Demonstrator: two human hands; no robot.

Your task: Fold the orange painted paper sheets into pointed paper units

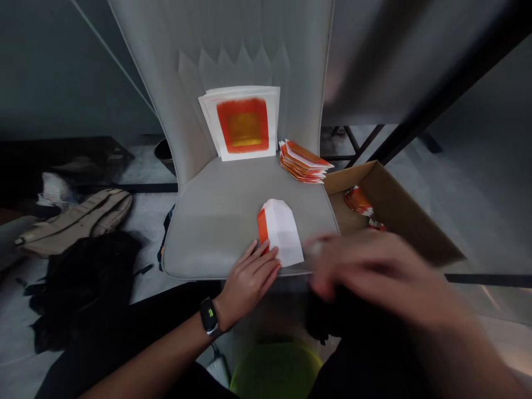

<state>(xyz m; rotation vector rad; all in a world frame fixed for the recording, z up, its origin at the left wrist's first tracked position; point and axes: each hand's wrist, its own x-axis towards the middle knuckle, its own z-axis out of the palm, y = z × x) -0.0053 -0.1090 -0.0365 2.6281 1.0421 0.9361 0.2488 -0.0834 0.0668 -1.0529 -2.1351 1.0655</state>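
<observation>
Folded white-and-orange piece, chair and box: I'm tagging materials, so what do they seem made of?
Folded piece: apparently paper, matte white with an orange strip; its thinness and creases suggest so.
Chair: probably leather or leatherette, smooth with a low sheen; the edge seam and pleated back suggest upholstery.
Box: likely cardboard, matte and plain brown, with thin, stiff-looking walls.

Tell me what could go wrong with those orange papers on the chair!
The folded stack might slide off: it lies at the right edge of the seat. The square sheets could slip down, since they just lean on the backrest. The folded paper might shift, because the left hand rests near one corner.
</observation>
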